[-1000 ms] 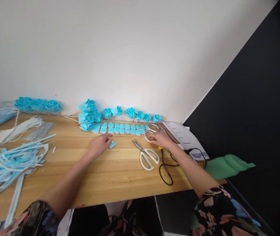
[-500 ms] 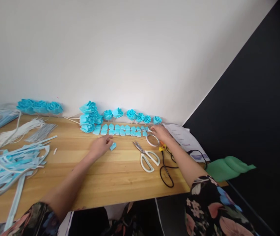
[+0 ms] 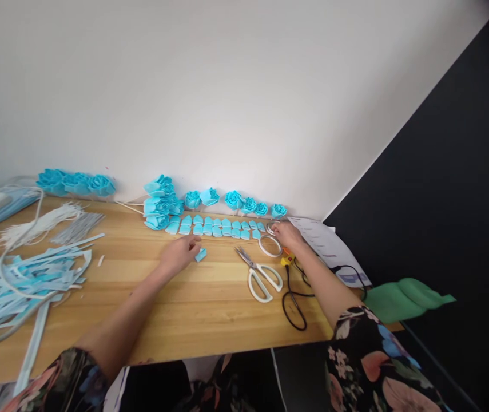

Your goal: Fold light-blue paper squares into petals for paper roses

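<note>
My left hand [image 3: 179,254] is closed in a pinch above the table, with a small light-blue petal piece [image 3: 201,255] at its fingertips. At the right end of two rows of cut blue petals [image 3: 217,231], my right hand [image 3: 289,236] has its fingers closed at the edge of a white tape roll [image 3: 270,228]; the fingertips are partly hidden. A larger white ring-shaped roll [image 3: 270,246] lies just in front of it. White-handled scissors [image 3: 258,273] lie spread between my hands, blades pointing away from me.
Blue handmade flowers [image 3: 234,200] line the wall, with more on sticks [image 3: 159,206]. At the left are blue-white strips [image 3: 42,280], white cords [image 3: 40,224] and grey pieces [image 3: 78,228]. A black cable [image 3: 289,297], printed paper [image 3: 328,246] and a green object [image 3: 398,300] are at right.
My right hand has drawn slightly to the right, and the tape roll at its fingertips shows more. My left hand stays by the petal piece. The whole view has shifted slightly.
</note>
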`<state>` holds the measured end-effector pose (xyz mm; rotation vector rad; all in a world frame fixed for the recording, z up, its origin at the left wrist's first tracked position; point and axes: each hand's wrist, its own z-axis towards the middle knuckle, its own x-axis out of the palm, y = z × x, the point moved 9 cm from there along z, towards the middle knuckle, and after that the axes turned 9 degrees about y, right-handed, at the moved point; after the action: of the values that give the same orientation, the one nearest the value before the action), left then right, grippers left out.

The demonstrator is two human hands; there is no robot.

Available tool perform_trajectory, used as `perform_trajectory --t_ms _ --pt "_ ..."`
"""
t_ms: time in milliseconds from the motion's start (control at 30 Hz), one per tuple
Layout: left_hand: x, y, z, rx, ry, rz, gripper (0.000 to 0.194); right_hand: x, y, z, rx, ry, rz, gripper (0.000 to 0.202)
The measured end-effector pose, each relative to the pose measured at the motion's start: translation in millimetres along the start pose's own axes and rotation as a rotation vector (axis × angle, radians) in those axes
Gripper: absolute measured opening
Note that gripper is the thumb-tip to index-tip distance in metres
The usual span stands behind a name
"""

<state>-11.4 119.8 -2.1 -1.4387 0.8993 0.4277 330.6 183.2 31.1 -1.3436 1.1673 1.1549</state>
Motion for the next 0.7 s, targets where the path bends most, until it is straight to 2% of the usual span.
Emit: perform_trajectory --t_ms 133,233,433,500,700 --pt "-1.2 -3 -1 0.011 -0.003 0.003 0.037 -7 9 2 0.007 -0.062 -0.052 0.028" --pt "-5.0 -4 -2 0.010 -0.035 0.008 0.040 -6 21 9 0.003 -0.053 -0.079 0.029" --pt "-25.4 -4 -7 0.028 -0.271 0.120 0.039 -1 39 22 0.018 0.026 -0.122 0.024" --pt "-28.5 -5 -8 0.038 -0.318 0.134 0.037 -1 44 22 0.014 0.032 -0.122 0.025" --pt "-26.4 -8 -9 0.067 -0.316 0.155 0.037 -4 64 15 -0.034 -0.002 -0.035 0.027"
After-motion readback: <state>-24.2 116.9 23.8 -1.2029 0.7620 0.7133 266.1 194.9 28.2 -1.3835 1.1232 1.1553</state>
